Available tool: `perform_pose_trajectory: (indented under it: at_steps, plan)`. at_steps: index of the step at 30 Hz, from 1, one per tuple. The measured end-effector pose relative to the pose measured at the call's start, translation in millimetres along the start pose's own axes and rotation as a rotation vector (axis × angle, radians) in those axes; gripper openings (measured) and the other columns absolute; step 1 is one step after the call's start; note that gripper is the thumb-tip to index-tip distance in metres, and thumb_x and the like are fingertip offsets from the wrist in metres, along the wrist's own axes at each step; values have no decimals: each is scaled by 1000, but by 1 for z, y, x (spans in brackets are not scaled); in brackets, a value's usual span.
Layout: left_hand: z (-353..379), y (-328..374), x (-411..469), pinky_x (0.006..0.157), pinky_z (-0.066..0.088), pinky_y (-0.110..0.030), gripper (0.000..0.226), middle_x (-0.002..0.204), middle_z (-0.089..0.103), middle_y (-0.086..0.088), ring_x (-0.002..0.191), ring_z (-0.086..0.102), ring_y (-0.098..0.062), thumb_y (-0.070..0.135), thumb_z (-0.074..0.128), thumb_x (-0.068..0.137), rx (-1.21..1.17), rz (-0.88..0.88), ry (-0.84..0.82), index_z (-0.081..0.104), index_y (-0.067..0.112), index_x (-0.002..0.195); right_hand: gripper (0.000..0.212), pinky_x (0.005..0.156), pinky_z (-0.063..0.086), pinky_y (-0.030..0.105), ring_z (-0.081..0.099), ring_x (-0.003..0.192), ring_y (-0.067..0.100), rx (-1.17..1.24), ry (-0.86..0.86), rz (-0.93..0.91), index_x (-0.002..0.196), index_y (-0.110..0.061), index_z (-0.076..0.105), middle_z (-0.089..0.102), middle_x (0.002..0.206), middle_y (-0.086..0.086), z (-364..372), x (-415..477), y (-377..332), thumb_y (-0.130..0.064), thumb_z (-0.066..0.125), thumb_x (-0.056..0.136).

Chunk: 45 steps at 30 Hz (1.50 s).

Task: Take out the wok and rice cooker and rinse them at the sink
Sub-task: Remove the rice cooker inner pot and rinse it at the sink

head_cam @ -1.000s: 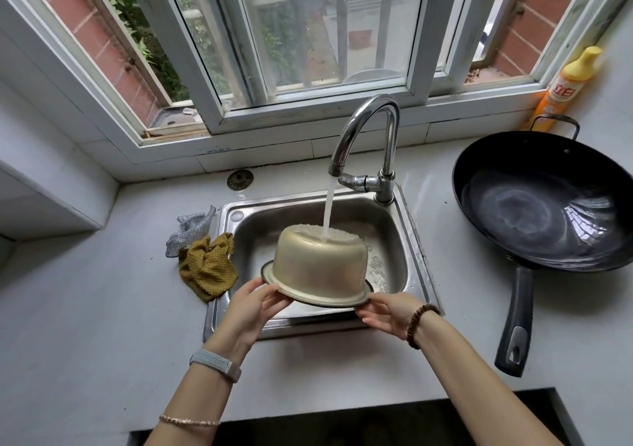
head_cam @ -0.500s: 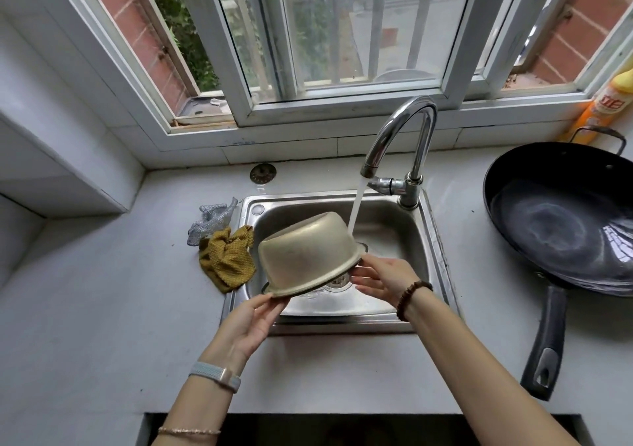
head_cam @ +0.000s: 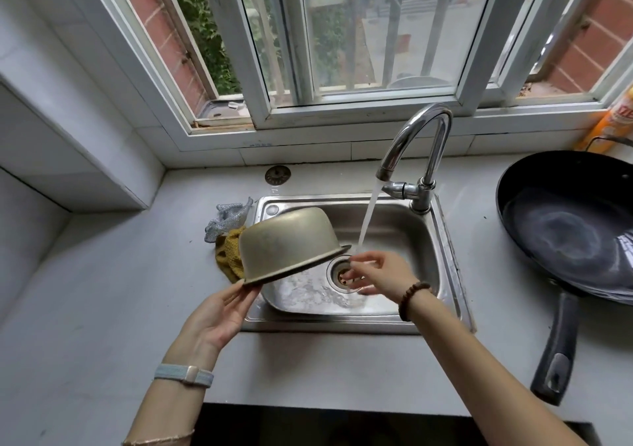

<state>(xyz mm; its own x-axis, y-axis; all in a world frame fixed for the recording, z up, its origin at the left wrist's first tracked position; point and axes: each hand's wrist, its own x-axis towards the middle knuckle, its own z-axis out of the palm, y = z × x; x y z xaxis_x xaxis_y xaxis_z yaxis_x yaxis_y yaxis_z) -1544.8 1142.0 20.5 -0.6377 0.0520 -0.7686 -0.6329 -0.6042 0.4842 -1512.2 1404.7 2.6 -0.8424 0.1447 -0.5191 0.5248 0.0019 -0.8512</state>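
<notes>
Fingers (head_cam: pixel 239 296) of the left hand (head_cam: pixel 215 315) pinch the low edge of the dull gold metal rice-cooker pot (head_cam: pixel 291 243), thumb on one side of the rim and the rest on the other. It hangs upside down and tilted over the left half of the stainless steel sink (head_cam: pixel 448 260), its raised rim pointing at the water stream (head_cam: pixel 368 219). The right hand (head_cam: pixel 376 274) is loose and holds nothing. Its spread fingers (head_cam: pixel 359 260) sit just beside that raised rim, under the falling water and above the drain (head_cam: pixel 342 272); they are a bit blurred.

A second ago both hands held the pot level with the stream breaking on its upturned base. Since then it has swung left and tipped clear of the water, and the right hand has come off the rim. I'd guess the outside has had its rinse and the pot is being shaken off or turned over.

The curved chrome tap (head_cam: pixel 419 137) runs freely. A mustard yellow cloth (head_cam: pixel 227 255) and a silvery scouring cloth (head_cam: pixel 226 218) lie on the grey surface (head_cam: pixel 102 291) left of the basin. The black long-handled wok (head_cam: pixel 565 230) rests well to the right, out of the sink.
</notes>
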Motion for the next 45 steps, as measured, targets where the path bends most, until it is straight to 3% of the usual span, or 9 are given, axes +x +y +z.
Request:
perform_pose_trajectory:
  at_steps: [4,9,14,17,20,27,34,39,45]
  plan:
    - [-5,13,-9,54,59,-28,16,72,70,-22,63,72,-28,-1,45,97,-38,8,-11,55,-13,93,20,73,53,19,63,78,8,-450,322,-601,97,-16,65,67,84,-2,0,-5,-16,-11,72,79]
    - [-10,22,-21,53,58,-26,19,87,65,-24,58,71,-26,-2,51,92,-100,-30,-62,53,-13,107,28,81,53,30,61,89,14,-695,257,-892,98,-16,68,65,96,-1,10,-5,-33,-8,78,73]
    - [-17,27,-34,50,58,-27,107,85,66,-26,61,72,-26,-16,89,7,-103,-23,-215,54,-16,108,9,50,52,34,60,58,23,-769,430,-1060,78,-11,66,63,69,2,22,-10,-39,-19,71,77]
    - [-21,28,-35,53,57,-24,64,85,67,-22,65,72,-23,-5,81,64,-136,-1,-187,52,-13,121,20,48,49,32,58,55,20,-787,473,-1114,77,-13,65,60,65,0,25,-20,-44,-32,62,83]
    - [-26,20,-26,56,58,-25,29,89,67,-20,68,73,-22,16,50,98,-43,163,-91,57,-10,110,14,50,49,33,58,57,19,-756,479,-1125,78,-14,66,62,66,-1,26,-25,-48,-27,67,80]
    - [-34,-7,-7,90,53,-39,25,115,65,-12,99,67,-25,7,66,89,491,714,105,61,13,113,14,53,50,36,58,56,18,-693,530,-1110,80,-11,67,64,65,0,20,-31,-53,-23,74,75]
    - [-7,-4,10,87,50,-28,21,99,69,-2,103,65,-24,-3,63,88,493,838,72,65,10,105,15,60,53,39,66,66,21,-631,507,-1040,82,-12,68,67,70,1,12,-28,-49,-20,78,74]
    - [0,5,11,89,55,-37,12,92,69,-2,91,66,-19,7,70,85,551,911,122,67,11,96,13,66,55,40,69,69,15,-485,473,-914,83,-13,70,70,74,0,3,-25,-49,-17,79,74]
    - [22,48,8,80,56,-33,9,84,71,3,80,67,-17,23,76,82,796,1051,209,69,20,87,18,64,61,37,70,75,22,-121,329,-501,88,-15,71,70,81,6,7,-2,-34,-17,81,73]
